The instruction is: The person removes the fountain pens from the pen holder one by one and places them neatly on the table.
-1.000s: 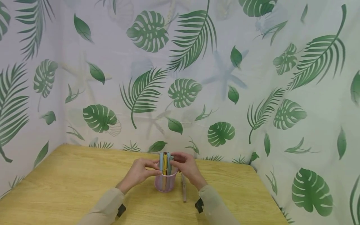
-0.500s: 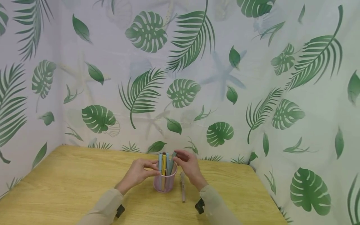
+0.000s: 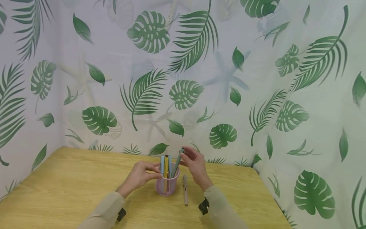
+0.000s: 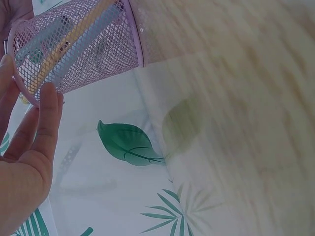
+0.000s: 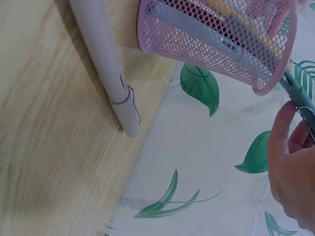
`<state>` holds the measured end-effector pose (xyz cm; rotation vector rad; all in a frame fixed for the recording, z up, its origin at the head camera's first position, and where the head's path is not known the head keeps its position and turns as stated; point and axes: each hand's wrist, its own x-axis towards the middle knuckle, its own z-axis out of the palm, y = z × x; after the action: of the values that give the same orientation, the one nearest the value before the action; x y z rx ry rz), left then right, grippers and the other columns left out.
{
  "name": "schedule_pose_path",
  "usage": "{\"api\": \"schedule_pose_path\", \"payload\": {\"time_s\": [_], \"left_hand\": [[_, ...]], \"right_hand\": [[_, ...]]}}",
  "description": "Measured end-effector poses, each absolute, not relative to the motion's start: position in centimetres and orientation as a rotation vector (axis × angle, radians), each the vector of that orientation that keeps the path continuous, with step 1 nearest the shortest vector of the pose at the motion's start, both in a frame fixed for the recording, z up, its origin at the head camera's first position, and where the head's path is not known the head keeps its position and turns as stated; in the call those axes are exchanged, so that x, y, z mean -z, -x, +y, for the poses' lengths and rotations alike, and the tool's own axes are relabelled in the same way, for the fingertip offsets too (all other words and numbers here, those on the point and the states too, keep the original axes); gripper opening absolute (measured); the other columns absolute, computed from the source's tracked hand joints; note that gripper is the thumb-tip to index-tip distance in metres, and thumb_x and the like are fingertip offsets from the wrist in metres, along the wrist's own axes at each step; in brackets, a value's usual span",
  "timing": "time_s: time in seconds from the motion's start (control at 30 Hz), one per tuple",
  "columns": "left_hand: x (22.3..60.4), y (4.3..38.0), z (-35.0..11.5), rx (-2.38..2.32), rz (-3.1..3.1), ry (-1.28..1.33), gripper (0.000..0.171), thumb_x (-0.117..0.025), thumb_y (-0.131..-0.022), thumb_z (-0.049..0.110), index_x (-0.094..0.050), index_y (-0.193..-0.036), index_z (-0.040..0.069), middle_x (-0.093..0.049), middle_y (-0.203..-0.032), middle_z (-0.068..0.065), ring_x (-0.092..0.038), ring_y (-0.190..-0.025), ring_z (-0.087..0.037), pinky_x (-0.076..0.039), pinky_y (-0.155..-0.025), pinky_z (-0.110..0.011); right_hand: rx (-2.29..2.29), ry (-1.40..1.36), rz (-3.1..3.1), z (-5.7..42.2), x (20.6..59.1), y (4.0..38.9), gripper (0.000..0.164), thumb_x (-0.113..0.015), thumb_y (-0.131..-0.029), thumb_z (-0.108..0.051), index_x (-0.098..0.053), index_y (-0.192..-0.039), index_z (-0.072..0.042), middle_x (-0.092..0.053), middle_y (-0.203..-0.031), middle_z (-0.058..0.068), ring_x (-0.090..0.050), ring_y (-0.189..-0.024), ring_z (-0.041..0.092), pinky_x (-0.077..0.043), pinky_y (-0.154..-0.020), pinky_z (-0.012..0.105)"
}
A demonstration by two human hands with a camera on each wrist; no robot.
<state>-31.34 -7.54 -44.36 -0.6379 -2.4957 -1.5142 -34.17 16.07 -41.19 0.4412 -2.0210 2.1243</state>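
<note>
A pink mesh pen cup [image 3: 166, 190] stands upright on the table with several pens in it, among them a yellow pen [image 3: 166, 170] and light blue pens [image 3: 162, 167]. My left hand [image 3: 139, 175] holds the cup by its rim, fingers and thumb spread around the edge in the left wrist view. Between the thumb and fingertips of my right hand [image 3: 196, 166] is the upper end of a grey-green pen [image 3: 176, 164]. This pen leans to the right, its lower part still inside the mesh [image 5: 216, 44]. Its clip shows beside the fingertips in the right wrist view.
A pale pinkish pen [image 3: 186, 192] with a clip lies on the wooden table [image 3: 85, 178], just right of the cup and below the right hand. A leaf-patterned curtain [image 3: 188, 121] rises behind the table's back edge and along its sides.
My right hand has moved up and slightly right, drawing the grey-green pen higher and tilting it away from the others. The left hand stays at the cup's rim.
</note>
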Motion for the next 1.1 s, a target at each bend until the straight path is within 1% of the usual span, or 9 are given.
{"api": "schedule_pose_path", "payload": {"time_s": [0.23, 0.4, 0.53, 0.67, 0.87, 1.1], "left_hand": [[44.6, 31.4, -7.6, 1.51, -2.489, 0.63, 0.01, -0.083, -0.077, 0.024, -0.079, -0.084, 0.018, -0.069, -0.123, -0.008, -0.067, -0.111, -0.032, -0.058, -0.084, -0.039], [44.7, 31.5, -7.6, 1.504, -2.491, 0.618, 0.011, -0.083, -0.076, 0.023, -0.079, -0.084, 0.017, -0.069, -0.123, -0.007, -0.067, -0.111, -0.032, -0.058, -0.083, -0.038], [44.6, 31.4, -7.5, 1.503, -2.494, 0.621, 0.011, -0.083, -0.077, 0.024, -0.079, -0.084, 0.017, -0.069, -0.123, -0.007, -0.067, -0.111, -0.032, -0.058, -0.083, -0.038], [44.6, 31.4, -7.5, 1.509, -2.486, 0.615, 0.01, -0.083, -0.077, 0.023, -0.079, -0.084, 0.017, -0.069, -0.123, -0.008, -0.066, -0.111, -0.032, -0.058, -0.084, -0.039], [44.7, 31.5, -7.4, 1.549, -2.474, 0.643, 0.015, -0.082, -0.078, 0.022, -0.079, -0.087, 0.012, -0.067, -0.125, -0.011, -0.065, -0.113, -0.034, -0.058, -0.083, -0.038], [44.7, 31.6, -7.5, 1.559, -2.478, 0.638, 0.015, -0.082, -0.079, 0.023, -0.079, -0.088, 0.011, -0.067, -0.126, -0.012, -0.065, -0.114, -0.035, -0.058, -0.084, -0.04]], "right_hand": [[-2.107, -0.442, -1.949, 16.6, 40.9, 34.4, 0.03, -0.065, -0.092, 0.0, -0.062, -0.122, -0.002, -0.064, -0.121, 0.027, -0.069, -0.091, 0.01, -0.06, -0.075, 0.039], [-2.149, -0.417, -1.896, 17.1, 40.8, 34.5, 0.029, -0.065, -0.091, 0.002, -0.064, -0.12, -0.003, -0.063, -0.121, 0.029, -0.07, -0.089, 0.012, -0.06, -0.074, 0.04], [-2.149, -0.403, -1.855, 17.4, 40.5, 34.5, 0.028, -0.065, -0.091, 0.002, -0.065, -0.118, -0.005, -0.065, -0.119, 0.028, -0.07, -0.088, 0.012, -0.06, -0.073, 0.038], [-2.133, -0.43, -1.828, 17.7, 40.1, 34.6, 0.029, -0.065, -0.092, 0.0, -0.064, -0.12, -0.003, -0.065, -0.118, 0.028, -0.07, -0.087, 0.012, -0.06, -0.073, 0.038], [-2.202, -0.397, -1.739, 18.5, 39.8, 34.9, 0.03, -0.066, -0.092, -0.002, -0.062, -0.122, -0.001, -0.071, -0.109, 0.015, -0.071, -0.085, 0.013, -0.06, -0.074, 0.037], [-2.245, -0.389, -1.759, 19.3, 39.5, 35.1, 0.026, -0.066, -0.092, -0.004, -0.066, -0.117, -0.01, -0.072, -0.108, 0.01, -0.07, -0.086, 0.012, -0.06, -0.074, 0.036]]}}
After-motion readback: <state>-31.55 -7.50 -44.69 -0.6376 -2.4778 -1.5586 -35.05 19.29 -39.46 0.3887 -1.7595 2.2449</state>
